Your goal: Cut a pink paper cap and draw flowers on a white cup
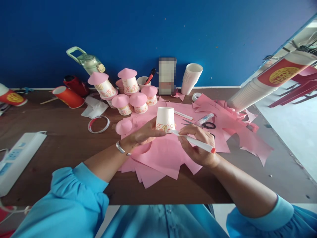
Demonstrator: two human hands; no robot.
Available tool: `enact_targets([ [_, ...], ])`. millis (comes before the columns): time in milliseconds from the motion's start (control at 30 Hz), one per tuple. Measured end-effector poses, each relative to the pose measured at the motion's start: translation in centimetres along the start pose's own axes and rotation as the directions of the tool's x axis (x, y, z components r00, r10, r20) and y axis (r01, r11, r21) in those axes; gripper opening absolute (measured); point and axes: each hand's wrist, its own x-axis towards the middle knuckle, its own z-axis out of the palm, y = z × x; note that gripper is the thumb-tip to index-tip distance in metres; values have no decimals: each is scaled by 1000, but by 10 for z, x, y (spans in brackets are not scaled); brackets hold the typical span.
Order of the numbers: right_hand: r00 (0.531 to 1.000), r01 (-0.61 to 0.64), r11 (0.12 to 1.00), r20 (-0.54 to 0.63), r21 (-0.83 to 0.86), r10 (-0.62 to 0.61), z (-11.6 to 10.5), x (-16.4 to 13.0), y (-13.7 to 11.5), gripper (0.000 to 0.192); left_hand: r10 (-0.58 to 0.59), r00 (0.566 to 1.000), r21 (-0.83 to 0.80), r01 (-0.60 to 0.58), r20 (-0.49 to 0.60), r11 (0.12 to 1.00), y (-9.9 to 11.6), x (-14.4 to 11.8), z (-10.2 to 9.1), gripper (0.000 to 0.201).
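Upside down in my left hand [146, 134] is a white paper cup [165, 116], its lower band drawn with orange and red flowers. My right hand [198, 145] grips a white marker [198, 142] with a red end, and its tip meets the cup near the rim. Pink paper sheets [158, 162] lie spread beneath both hands. Just beyond my right hand are a pair of scissors [208, 125], a clear glue tube [205, 119] and another white marker [183, 115].
Several decorated cups with pink cone tops [127, 81] stand at the back left. A roll of tape [98, 124], a red cup [68, 97], a green bottle [90, 62] and a power strip [21, 162] are left. Stacked white cups [192, 79] stand behind; a longer stack [252, 94] leans right.
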Motion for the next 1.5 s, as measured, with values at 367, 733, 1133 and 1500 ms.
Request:
enact_targets([
  [367, 1000, 2, 1000, 17, 6, -2, -1, -1, -1, 13, -4, 1000, -27, 4, -6, 1000, -12, 3, -9, 58],
  [733, 1000, -5, 1000, -18, -20, 4, 0, 0, 0, 13, -21, 1000, -25, 20, -13, 999, -8, 2, -5, 58],
  [1133, 1000, -9, 1000, 25, -28, 9, -2, 1, -2, 14, -15, 1000, -6, 15, -1, 1000, -7, 3, -6, 45],
  [1500, 999, -20, 1000, 50, -9, 21, -4, 2, -3, 13, -18, 1000, 15, 18, -1, 1000, -10, 2, -9, 50],
])
